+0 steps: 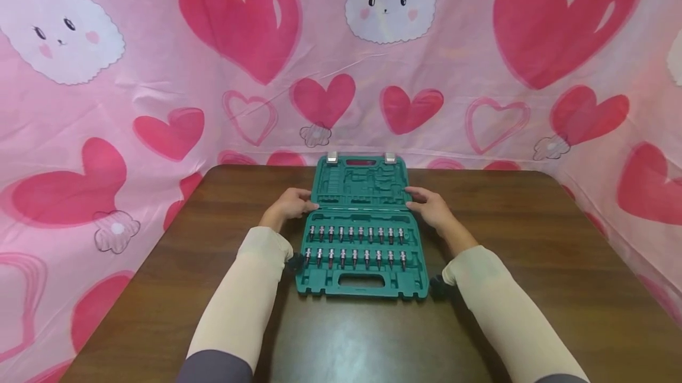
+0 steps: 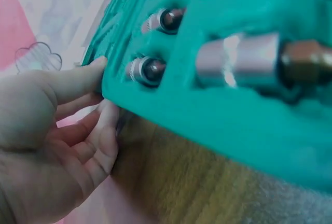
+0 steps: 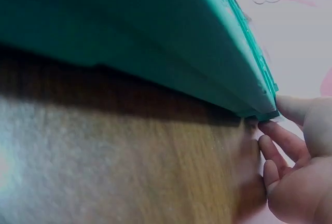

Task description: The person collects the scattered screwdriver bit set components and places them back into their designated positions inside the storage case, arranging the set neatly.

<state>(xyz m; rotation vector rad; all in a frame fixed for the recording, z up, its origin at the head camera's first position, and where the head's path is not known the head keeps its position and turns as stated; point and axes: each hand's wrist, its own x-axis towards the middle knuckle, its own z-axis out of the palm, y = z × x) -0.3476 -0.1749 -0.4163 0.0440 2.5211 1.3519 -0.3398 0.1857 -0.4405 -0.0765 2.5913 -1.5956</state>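
Observation:
A green bit socket case (image 1: 362,284) lies opened flat on the table, its lid (image 1: 359,179) folded back at the far side. Two rows of silver bit sockets (image 2: 244,60) sit in the near half; the lid's moulded slots hold nothing. At the left end of the hinge, my left hand (image 1: 290,204) grips the case edge, thumb at the corner and fingers curled beside it. My right hand (image 1: 433,208) holds the opposite edge, likewise at the hinge. In the right wrist view, its thumb and fingertips meet the case corner.
The brown wooden table (image 1: 533,264) extends around the case on both sides. A pink cloth (image 1: 458,63) with hearts and rabbits hangs behind and beside the table. Two metal latches (image 1: 332,158) stand at the lid's far edge.

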